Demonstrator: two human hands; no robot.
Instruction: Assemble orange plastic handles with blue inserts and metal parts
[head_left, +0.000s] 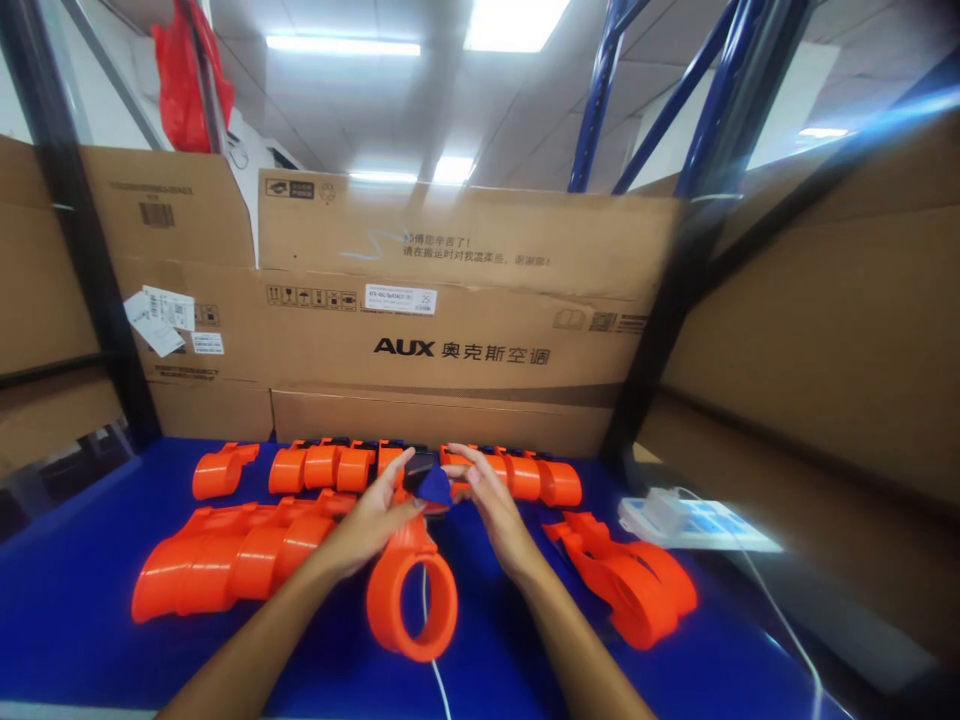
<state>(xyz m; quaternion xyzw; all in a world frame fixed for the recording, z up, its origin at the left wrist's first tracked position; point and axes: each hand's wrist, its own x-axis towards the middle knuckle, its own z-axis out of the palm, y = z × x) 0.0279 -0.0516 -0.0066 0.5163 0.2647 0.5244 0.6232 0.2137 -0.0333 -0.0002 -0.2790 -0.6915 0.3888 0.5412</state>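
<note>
An orange tape dispenser [375, 608] with a round ring is held between my hands, its ring toward me. At its far end are a dark part and a blue flap [435, 487]. My left hand [373, 520] is closed on the dispenser's neck from the left, with thumb and fingers near the dark part. From the right, my right hand [486, 497] has its fingertips at the blue flap's edge, bent around it. Exactly how the right fingers grip is partly hidden.
More orange dispensers stand in a back row [322, 467], a left group [210, 560] and a right group [637, 590] on the blue tabletop [315, 660]. A cardboard wall [450, 400] closes the back. A white power strip [697, 523] and cable lie right.
</note>
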